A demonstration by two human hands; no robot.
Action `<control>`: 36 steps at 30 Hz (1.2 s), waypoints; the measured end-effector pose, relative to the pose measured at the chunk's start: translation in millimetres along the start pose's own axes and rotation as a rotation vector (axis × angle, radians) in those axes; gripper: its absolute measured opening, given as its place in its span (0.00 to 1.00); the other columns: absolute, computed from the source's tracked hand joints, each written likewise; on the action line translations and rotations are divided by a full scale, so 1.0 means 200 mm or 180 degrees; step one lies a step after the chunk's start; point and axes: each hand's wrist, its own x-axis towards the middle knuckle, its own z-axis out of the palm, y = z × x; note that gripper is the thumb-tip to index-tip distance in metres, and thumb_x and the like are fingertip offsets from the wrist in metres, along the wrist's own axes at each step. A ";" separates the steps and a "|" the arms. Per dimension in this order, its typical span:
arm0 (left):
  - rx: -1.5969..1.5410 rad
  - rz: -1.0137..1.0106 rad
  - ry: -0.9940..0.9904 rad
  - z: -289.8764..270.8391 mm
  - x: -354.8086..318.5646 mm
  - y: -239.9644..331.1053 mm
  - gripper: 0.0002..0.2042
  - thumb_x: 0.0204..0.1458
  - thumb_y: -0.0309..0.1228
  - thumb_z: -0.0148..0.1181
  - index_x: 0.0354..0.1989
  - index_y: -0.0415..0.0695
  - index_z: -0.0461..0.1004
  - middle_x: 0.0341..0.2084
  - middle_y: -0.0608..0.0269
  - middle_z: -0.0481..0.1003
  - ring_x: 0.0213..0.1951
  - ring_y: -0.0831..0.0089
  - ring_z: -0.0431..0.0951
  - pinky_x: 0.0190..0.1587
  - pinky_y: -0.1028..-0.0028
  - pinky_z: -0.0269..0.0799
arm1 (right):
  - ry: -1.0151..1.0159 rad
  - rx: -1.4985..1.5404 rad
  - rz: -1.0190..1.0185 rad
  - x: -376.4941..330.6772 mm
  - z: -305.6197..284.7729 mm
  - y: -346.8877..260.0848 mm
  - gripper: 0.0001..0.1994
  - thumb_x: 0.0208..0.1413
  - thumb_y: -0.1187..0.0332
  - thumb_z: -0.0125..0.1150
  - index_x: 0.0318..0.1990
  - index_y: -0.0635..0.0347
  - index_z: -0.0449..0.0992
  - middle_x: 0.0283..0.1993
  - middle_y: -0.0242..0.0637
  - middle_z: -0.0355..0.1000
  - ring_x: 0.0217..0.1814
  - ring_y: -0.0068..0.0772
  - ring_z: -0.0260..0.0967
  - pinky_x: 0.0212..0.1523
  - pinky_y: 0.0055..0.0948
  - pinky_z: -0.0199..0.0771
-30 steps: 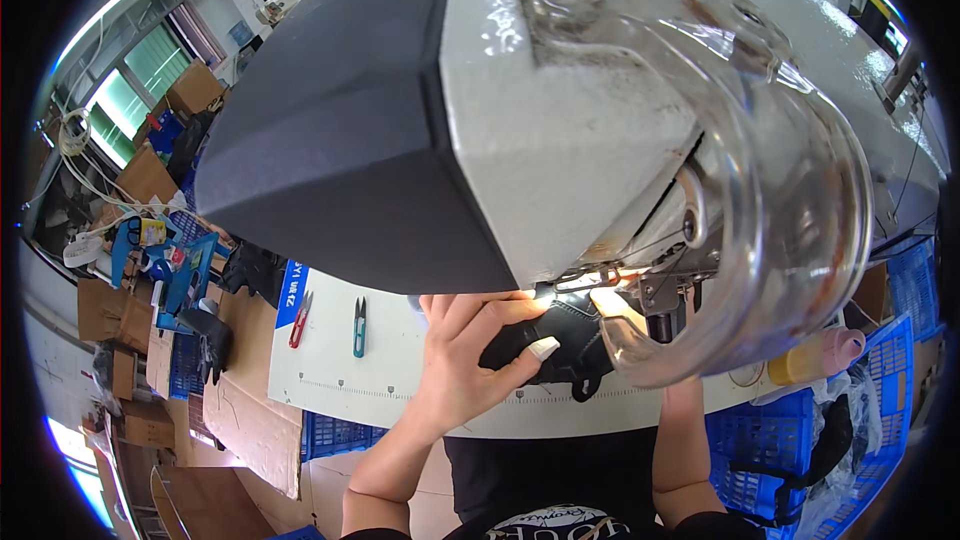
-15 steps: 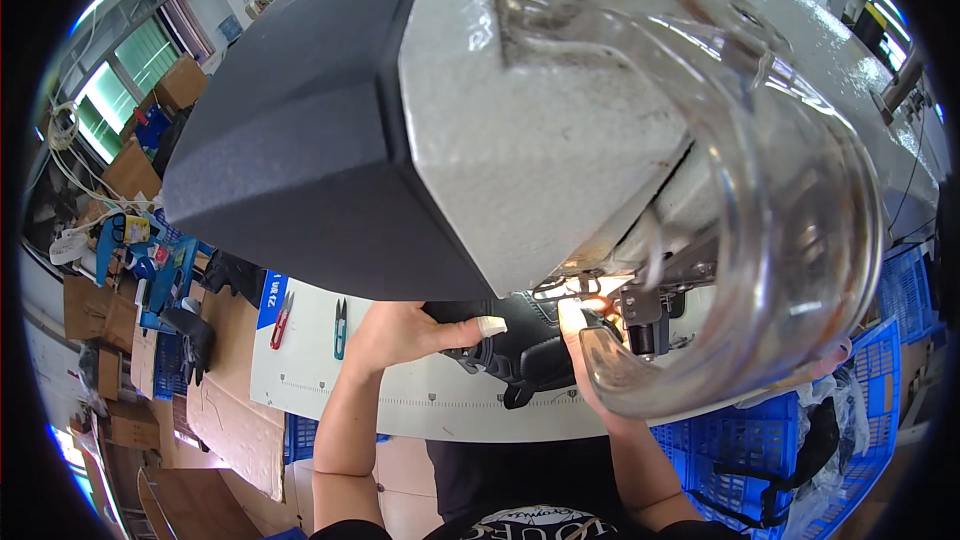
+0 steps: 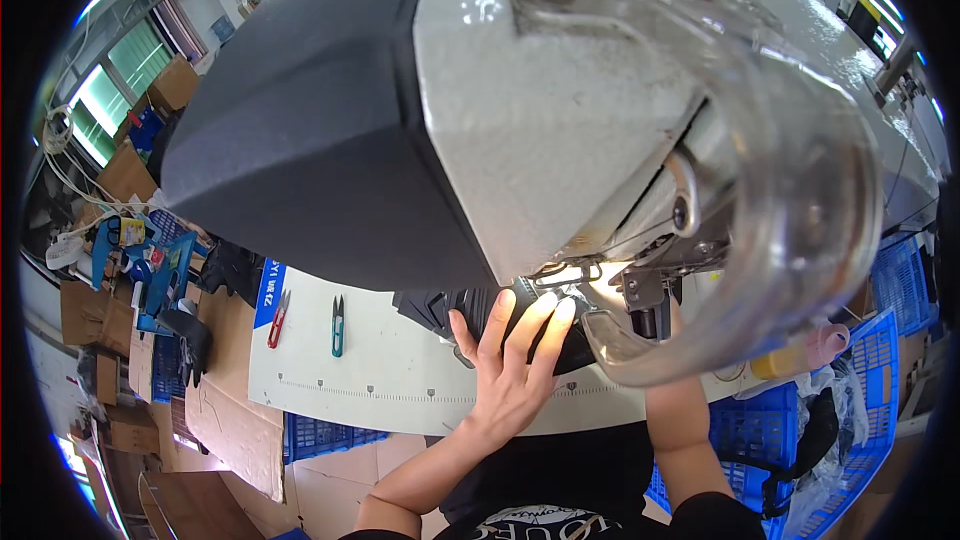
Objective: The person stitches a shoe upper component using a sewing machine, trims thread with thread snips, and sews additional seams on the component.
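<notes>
My left hand (image 3: 512, 355) lies with its fingers spread on a black padded piece (image 3: 425, 312), partly under the sewing machine's head (image 3: 540, 130). The piece looks like sewn fabric or soft leather; its exact kind I cannot tell. A lamp lights the machine's needle area (image 3: 600, 285), just beyond my left fingertips. My right forearm (image 3: 680, 430) reaches up behind the clear plastic guard (image 3: 815, 240), and the hand at its end is hidden by the guard and machine parts. What the right hand touches does not show.
Red thread snips (image 3: 279, 320) and teal thread snips (image 3: 338, 326) lie on the pale table (image 3: 300, 365) at left. Blue plastic crates (image 3: 875, 390) holding clear bags and black straps stand at right. Cardboard (image 3: 235, 430) leans at the table's left end.
My left hand has moved right and turned to lie flat over the black piece. My right hand has gone from beside the needle area to behind the guard, and the black piece has shifted.
</notes>
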 end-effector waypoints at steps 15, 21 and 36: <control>-0.0364 0.0346 -0.0092 -0.03 0.01 -0.15 0.25 0.43 0.20 0.57 0.53 0.52 0.73 0.53 0.67 0.67 0.63 0.60 0.59 0.67 0.38 0.34 | 0.0255 0.0001 -0.0096 0.00 0.13 0.14 0.15 0.54 0.68 0.63 0.47 0.62 0.71 0.41 0.39 0.72 0.42 0.35 0.71 0.43 0.32 0.71; -0.0512 0.0428 -0.0302 -0.08 0.07 -0.22 0.26 0.39 0.22 0.62 0.52 0.56 0.74 0.49 0.62 0.69 0.58 0.56 0.63 0.65 0.43 0.40 | 0.0310 -0.0043 -0.0133 0.01 0.18 0.16 0.14 0.54 0.68 0.63 0.46 0.62 0.71 0.40 0.39 0.72 0.42 0.35 0.71 0.43 0.32 0.71; -0.1606 0.0055 -0.0454 -0.13 0.14 -0.39 0.35 0.27 0.08 0.57 0.49 0.54 0.77 0.46 0.60 0.69 0.48 0.58 0.67 0.51 0.64 0.61 | 0.0352 -0.0133 -0.0206 -0.05 0.22 0.20 0.13 0.54 0.68 0.63 0.45 0.62 0.71 0.39 0.38 0.72 0.42 0.35 0.71 0.43 0.32 0.71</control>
